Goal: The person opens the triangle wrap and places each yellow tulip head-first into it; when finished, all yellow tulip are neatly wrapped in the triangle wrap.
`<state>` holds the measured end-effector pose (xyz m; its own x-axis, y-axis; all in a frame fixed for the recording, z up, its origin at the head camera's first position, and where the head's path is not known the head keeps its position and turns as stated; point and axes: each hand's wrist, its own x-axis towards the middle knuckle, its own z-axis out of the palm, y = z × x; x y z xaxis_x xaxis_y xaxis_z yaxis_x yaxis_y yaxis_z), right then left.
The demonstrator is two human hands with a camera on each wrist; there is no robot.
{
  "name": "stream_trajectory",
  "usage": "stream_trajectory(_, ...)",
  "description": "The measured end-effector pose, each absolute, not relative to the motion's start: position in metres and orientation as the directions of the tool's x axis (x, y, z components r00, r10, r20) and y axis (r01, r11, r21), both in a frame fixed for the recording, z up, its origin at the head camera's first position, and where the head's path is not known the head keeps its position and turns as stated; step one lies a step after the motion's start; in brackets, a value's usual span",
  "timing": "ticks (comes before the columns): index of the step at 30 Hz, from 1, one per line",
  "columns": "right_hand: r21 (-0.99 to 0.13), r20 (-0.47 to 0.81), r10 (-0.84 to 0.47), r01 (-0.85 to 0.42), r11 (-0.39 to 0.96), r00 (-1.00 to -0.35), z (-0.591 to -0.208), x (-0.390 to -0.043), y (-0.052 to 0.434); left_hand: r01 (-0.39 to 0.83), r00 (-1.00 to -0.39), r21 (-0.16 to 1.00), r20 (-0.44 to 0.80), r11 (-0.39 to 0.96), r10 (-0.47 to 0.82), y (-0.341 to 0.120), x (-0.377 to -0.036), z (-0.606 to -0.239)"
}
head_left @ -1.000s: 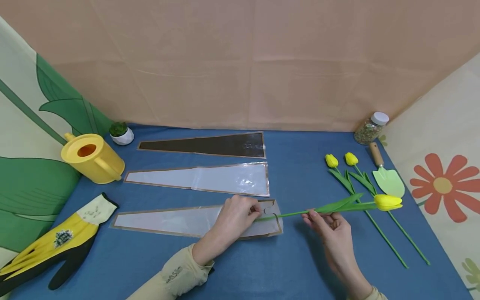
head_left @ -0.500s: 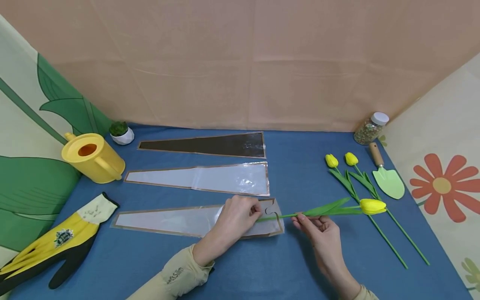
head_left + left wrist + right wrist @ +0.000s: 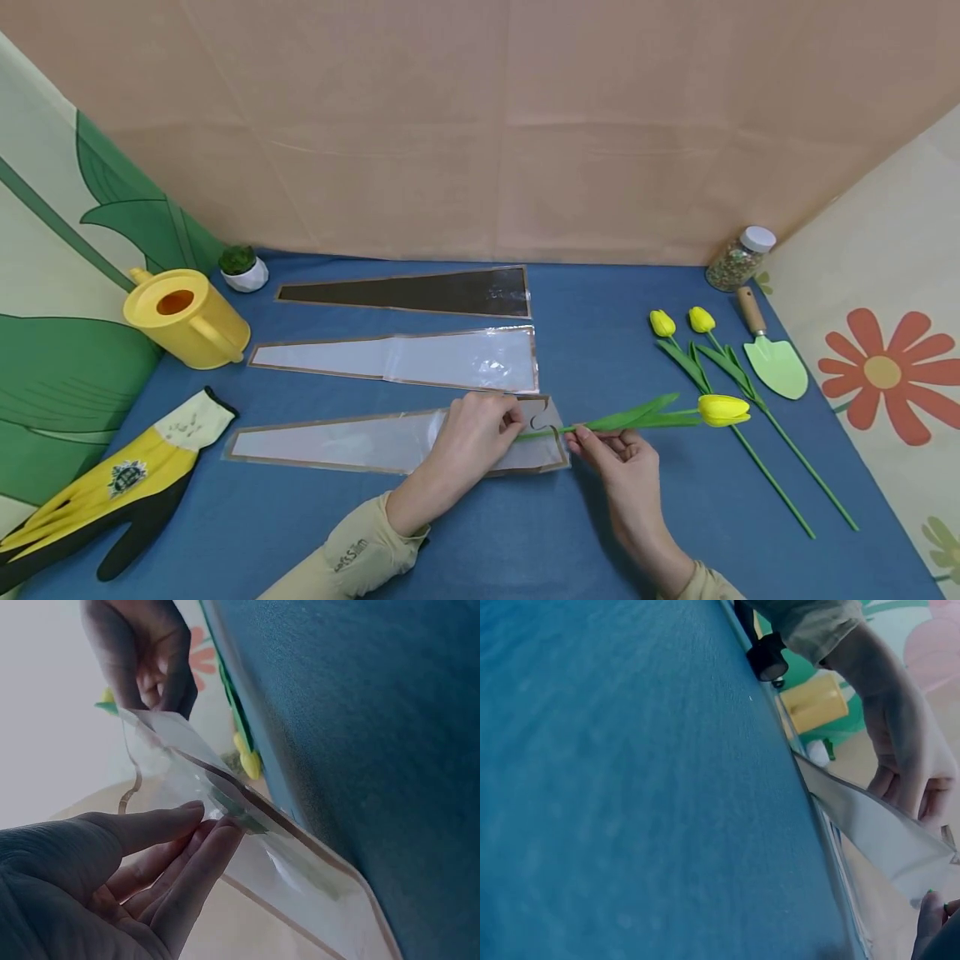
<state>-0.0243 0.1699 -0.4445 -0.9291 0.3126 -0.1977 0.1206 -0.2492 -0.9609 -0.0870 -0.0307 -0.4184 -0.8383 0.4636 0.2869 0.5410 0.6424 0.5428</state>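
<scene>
A clear plastic sleeve [image 3: 337,442] with a brown edge lies nearest me on the blue table [image 3: 600,350]. My left hand [image 3: 514,421] pinches the upper layer at its wide mouth and holds it raised. My right hand [image 3: 581,437] pinches the green stem of a yellow tulip [image 3: 723,409], just right of the mouth. The stem's end lies inside the sleeve. The left wrist view shows my left hand [image 3: 202,821] on the lifted sleeve [image 3: 187,761], with the right hand [image 3: 150,667] beyond. In the right wrist view the sleeve [image 3: 870,825] hangs from the left hand [image 3: 907,780].
Two more sleeves lie further back, one clear [image 3: 420,360] and one dark [image 3: 420,292]. A yellow watering can [image 3: 183,317], a small potted plant [image 3: 242,267] and a yellow glove [image 3: 112,483] are at the left. Two tulips [image 3: 682,325], a green trowel [image 3: 772,358] and a jar [image 3: 738,257] are at the right.
My right hand has moved left with the tulip, and the stem has slid further into the sleeve. The left hand has kept its hold on the mouth.
</scene>
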Motion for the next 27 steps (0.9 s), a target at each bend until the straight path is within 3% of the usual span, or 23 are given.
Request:
stream_trajectory(11, -0.968, -0.194, 0.339, 0.125, -0.217, -0.921, -0.447, -0.027, 0.163, 0.552, -0.833, 0.53, 0.318, 0.644, 0.452, -0.032, -0.086, -0.419)
stream_trajectory(27, -0.985, -0.173, 0.324, 0.165, -0.051, -0.93, -0.444, -0.03, 0.158, 0.564, -0.826, 0.505, 0.34, 0.654, 0.45, -0.031, -0.087, -0.42)
